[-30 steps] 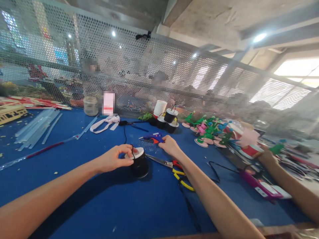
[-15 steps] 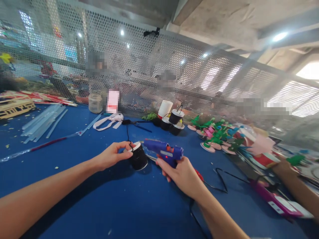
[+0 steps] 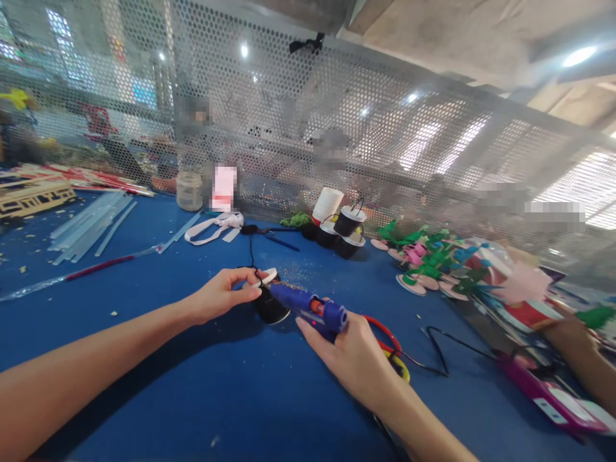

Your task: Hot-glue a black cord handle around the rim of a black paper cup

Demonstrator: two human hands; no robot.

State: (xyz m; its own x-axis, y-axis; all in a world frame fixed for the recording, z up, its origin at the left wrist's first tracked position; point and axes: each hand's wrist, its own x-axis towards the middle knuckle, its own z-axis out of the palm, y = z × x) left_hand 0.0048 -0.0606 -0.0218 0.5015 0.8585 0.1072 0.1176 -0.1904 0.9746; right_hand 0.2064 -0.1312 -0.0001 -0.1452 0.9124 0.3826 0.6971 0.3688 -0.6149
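A small cup wrapped in black (image 3: 272, 309), with a white rim, stands on the blue table. At its rim, my left hand (image 3: 224, 296) pinches a black cord (image 3: 257, 274) between thumb and fingers. My right hand (image 3: 356, 356) is wrapped round the grip of a blue glue gun (image 3: 308, 303) with a small red light on. The gun's nozzle points left and meets the cup's upper side near the rim. Its tip is hard to make out against the black cup. Red and yellow loops (image 3: 389, 333) show partly behind my right wrist.
Several black-wrapped cups (image 3: 350, 221) and a white cup stack (image 3: 328, 204) stand by the mesh screen (image 3: 269, 141). Green and pink craft pieces (image 3: 423, 260) lie right, near a purple power strip (image 3: 548, 391) and another person's arm (image 3: 572, 340). Glue sticks (image 3: 89, 221) lie left.
The glue gun has moved down and left, its nozzle now against the cup. The cup has tilted slightly, and the loops behind my right wrist have come into fuller view.
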